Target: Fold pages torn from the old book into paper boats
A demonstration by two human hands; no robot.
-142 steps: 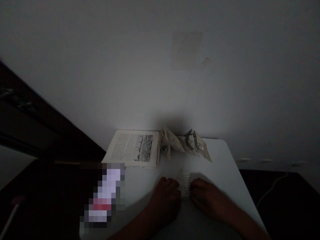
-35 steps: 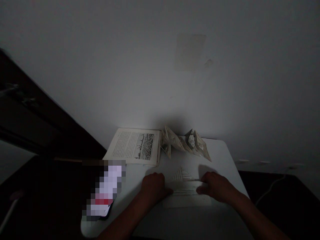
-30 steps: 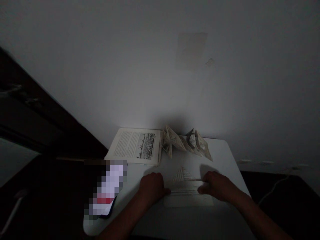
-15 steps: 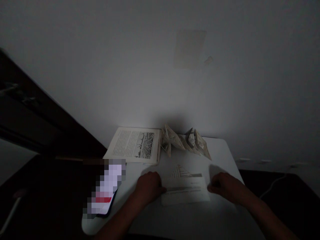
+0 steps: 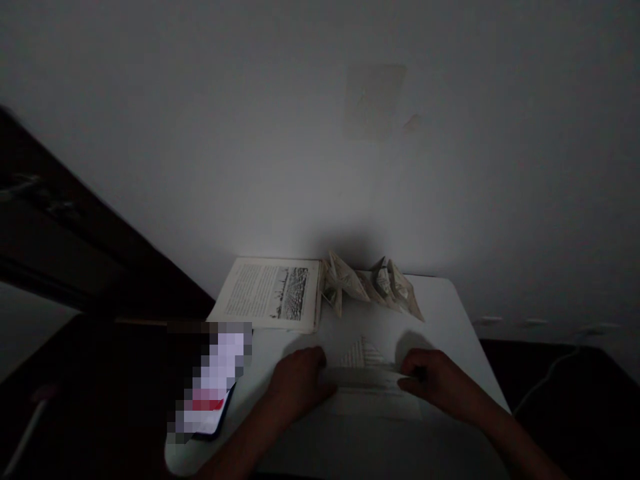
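A partly folded sheet of printed paper (image 5: 373,400) lies on the white table, with a striped, pointed part (image 5: 363,352) at its far side. At the paper's left edge, my left hand (image 5: 303,380) pinches it between thumb and fingers. My right hand (image 5: 425,375) is closed on the right end of the upper layer, which looks slightly raised and blurred. Behind the paper stand several folded paper shapes (image 5: 350,280) in a row.
An open book (image 5: 260,293) lies at the table's back left. A phone (image 5: 213,420) with a partly pixelated screen rests at the left edge of the table (image 5: 450,300). The wall (image 5: 280,167) rises directly behind.
My right hand has moved left onto the paper and closed on its edge. The upper layer has shifted, and more of the striped point shows. The camera view has moved slightly.
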